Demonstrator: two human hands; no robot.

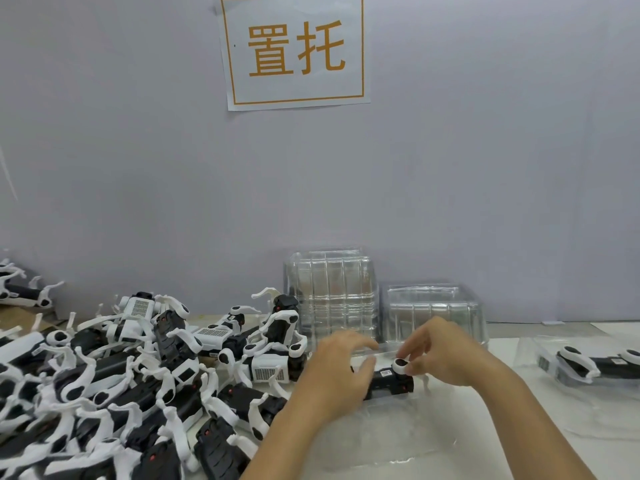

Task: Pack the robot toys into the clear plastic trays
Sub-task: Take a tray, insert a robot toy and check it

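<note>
A black-and-white robot toy lies in a clear plastic tray on the table in front of me. My left hand grips the toy's left end, fingers curled over its body. My right hand pinches the white joint at the toy's right end. A large pile of robot toys covers the table's left side. Two stacks of empty clear trays stand against the wall behind my hands.
At the right edge a packed tray holds another robot toy. More toys lie at the far left by the wall. A paper sign hangs on the grey wall. The white tabletop is bare at lower right.
</note>
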